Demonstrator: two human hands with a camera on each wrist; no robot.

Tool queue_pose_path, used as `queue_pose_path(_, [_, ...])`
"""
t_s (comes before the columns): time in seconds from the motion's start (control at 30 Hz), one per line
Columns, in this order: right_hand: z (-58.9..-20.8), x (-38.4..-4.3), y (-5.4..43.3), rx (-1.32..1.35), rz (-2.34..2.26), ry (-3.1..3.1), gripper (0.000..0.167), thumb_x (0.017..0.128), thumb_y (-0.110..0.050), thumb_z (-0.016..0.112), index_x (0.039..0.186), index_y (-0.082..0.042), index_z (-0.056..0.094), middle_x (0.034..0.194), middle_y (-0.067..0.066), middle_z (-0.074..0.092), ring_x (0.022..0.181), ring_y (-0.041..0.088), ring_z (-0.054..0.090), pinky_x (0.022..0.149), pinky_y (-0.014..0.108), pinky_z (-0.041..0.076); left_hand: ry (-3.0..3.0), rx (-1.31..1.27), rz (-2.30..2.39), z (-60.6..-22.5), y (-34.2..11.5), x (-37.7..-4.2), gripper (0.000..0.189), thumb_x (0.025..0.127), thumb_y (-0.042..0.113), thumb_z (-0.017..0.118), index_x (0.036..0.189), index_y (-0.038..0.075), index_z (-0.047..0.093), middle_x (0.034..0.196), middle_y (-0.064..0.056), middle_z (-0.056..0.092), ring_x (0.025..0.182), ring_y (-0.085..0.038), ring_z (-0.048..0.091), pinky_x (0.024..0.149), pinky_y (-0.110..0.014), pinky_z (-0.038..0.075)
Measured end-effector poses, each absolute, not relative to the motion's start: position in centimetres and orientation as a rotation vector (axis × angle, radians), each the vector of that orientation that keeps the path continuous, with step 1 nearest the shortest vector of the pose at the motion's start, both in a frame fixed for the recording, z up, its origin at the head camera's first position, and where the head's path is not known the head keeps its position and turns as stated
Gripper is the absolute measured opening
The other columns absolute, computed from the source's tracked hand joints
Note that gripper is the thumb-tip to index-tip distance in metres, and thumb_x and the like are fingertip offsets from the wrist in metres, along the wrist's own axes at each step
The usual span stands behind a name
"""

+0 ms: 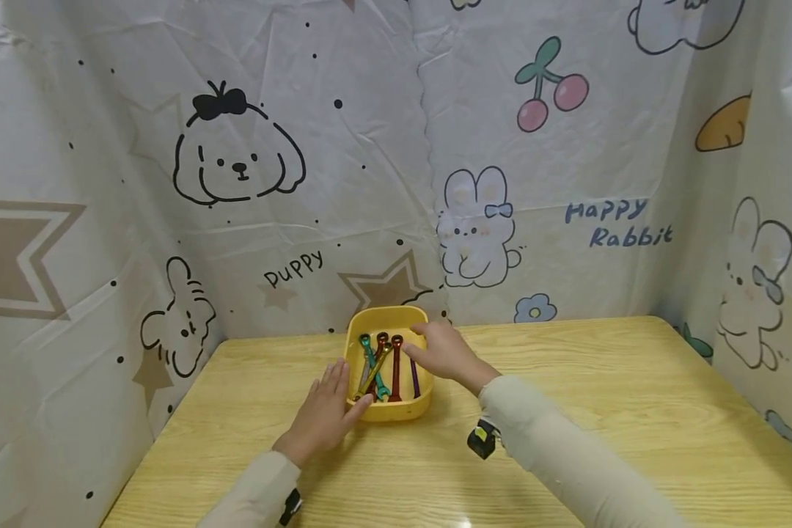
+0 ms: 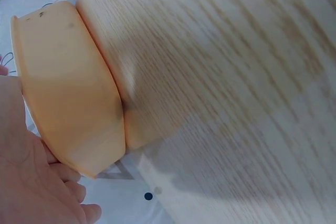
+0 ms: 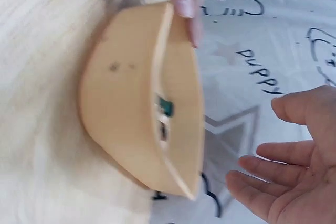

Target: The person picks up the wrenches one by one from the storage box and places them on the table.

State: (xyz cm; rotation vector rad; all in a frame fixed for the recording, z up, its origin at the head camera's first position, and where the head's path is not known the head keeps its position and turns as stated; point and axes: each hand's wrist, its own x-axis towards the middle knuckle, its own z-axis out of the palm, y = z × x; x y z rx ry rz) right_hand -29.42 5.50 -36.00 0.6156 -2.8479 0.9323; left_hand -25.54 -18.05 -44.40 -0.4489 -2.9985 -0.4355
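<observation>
A yellow plastic basket (image 1: 399, 412) stands on the table toward its back edge. Inside lie several metallic coloured wrenches: a teal wrench (image 1: 369, 352), a gold wrench (image 1: 378, 369), a red wrench (image 1: 397, 367) and a purple wrench (image 1: 415, 378) among them. My left hand (image 1: 320, 412) rests at the basket's front left corner, fingers extended along the left side and thumb at the front rim. Over the right rim hovers my right hand (image 1: 445, 353). In the right wrist view its spread fingers (image 3: 278, 171) hold nothing and stand apart from the basket wall.
The wood-grain table (image 1: 567, 418) extends on both sides of the basket. Behind it hangs a printed cloth (image 1: 376, 183) with cartoon drawings, and similar cloth encloses the left and right sides. A small black device (image 1: 482, 440) is at the right wrist.
</observation>
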Motion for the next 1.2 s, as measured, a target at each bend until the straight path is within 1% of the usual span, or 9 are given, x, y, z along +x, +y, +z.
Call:
queue_pose_path(0.1, [-37.2,-29.8,4.3,0.574,0.982,-2.861,0.044,0.094,-0.025,0.061,0.125,0.007,0.059,0.123,0.02,0.062,0.11,0.033,0.061,0.091,0.045,0.05,-2.995,-0.447,-0.434,-44.2,-18.1,-25.5,0.086,0.098,0.061,0.033,0.15,-0.006,0.019,0.158,-0.02,0.012,0.146,-0.036,0.01,0.116,-0.053,0.013])
queue_pose_path(0.2, [-38.2,-30.3,3.3,0.545,0.984,-2.929,0.04,0.094,-0.025,0.06,0.117,0.008,0.063,0.108,0.021,0.067,0.087,0.028,0.066,0.077,0.04,0.054,-2.995,-0.449,-0.428,-44.2,-18.2,-25.5,0.085,0.098,0.06,0.033,0.15,-0.006,0.019,0.158,-0.02,0.013,0.146,-0.036,0.011,0.116,-0.053,0.014])
queue_pose_path(0.3, [-38.9,-30.5,2.7,0.514,1.017,-3.015,0.039,0.094,-0.026,0.06,0.113,0.008,0.062,0.093,0.018,0.065,0.065,0.021,0.055,0.062,0.034,0.047,-2.995,-0.451,-0.422,-44.2,-18.1,-25.5,0.085,0.098,0.06,0.033,0.15,-0.006,0.02,0.158,-0.021,0.014,0.145,-0.037,0.012,0.115,-0.054,0.015])
queue_pose_path(0.4, [-39.5,-30.7,2.2,0.457,1.064,-3.045,0.032,0.093,-0.024,0.061,0.1,0.006,0.063,0.079,0.011,0.058,0.057,0.015,0.045,0.055,0.028,0.039,-2.991,-0.455,-0.428,-44.2,-18.0,-25.5,0.084,0.098,0.059,0.033,0.15,-0.006,0.019,0.157,-0.021,0.014,0.145,-0.037,0.013,0.115,-0.054,0.015])
queue_pose_path(0.53, [-40.2,-30.9,1.3,0.41,0.958,-3.048,0.025,0.092,-0.014,0.061,0.071,-0.002,0.056,0.059,0.004,0.043,0.048,0.013,0.038,0.047,0.025,0.032,-2.993,-0.454,-0.409,-44.3,-18.1,-25.6,0.085,0.098,0.06,0.031,0.15,-0.006,0.018,0.158,-0.021,0.014,0.145,-0.037,0.013,0.115,-0.054,0.015])
queue_pose_path(0.63, [-40.9,-31.0,0.5,0.407,0.781,-3.066,0.028,0.09,-0.007,0.06,0.062,-0.005,0.054,0.055,0.003,0.046,0.048,0.013,0.04,0.046,0.024,0.034,-2.991,-0.447,-0.403,-44.4,-18.0,-25.5,0.085,0.098,0.061,0.03,0.15,-0.005,0.018,0.158,-0.021,0.015,0.145,-0.037,0.013,0.115,-0.054,0.015])
queue_pose_path(0.77, [-41.8,-30.9,-0.3,0.34,0.787,-3.115,0.029,0.088,-0.002,0.06,0.06,-0.006,0.055,0.055,0.004,0.046,0.049,0.015,0.041,0.047,0.025,0.035,-3.003,-0.44,-0.414,-44.4,-18.0,-25.5,0.086,0.098,0.062,0.03,0.151,-0.005,0.018,0.158,-0.02,0.013,0.146,-0.036,0.011,0.115,-0.054,0.015])
queue_pose_path(0.93, [-42.1,-30.7,-1.0,0.28,0.796,-3.101,0.023,0.087,0.0,0.062,0.065,-0.004,0.058,0.06,0.007,0.051,0.054,0.018,0.043,0.051,0.029,0.036,-3.002,-0.43,-0.43,-44.3,-17.9,-25.4,0.085,0.098,0.061,0.032,0.15,-0.005,0.019,0.158,-0.021,0.014,0.146,-0.036,0.011,0.115,-0.055,0.016])
queue_pose_path(1.2, [-42.6,-30.3,-1.4,0.19,0.706,-3.064,0.011,0.088,0.0,0.063,0.078,0.0,0.068,0.081,0.016,0.066,0.075,0.028,0.064,0.064,0.037,0.054,-2.991,-0.429,-0.45,-44.2,-17.8,-25.3,0.083,0.098,0.057,0.036,0.149,-0.006,0.021,0.157,-0.021,0.016,0.145,-0.037,0.013,0.114,-0.055,0.016])
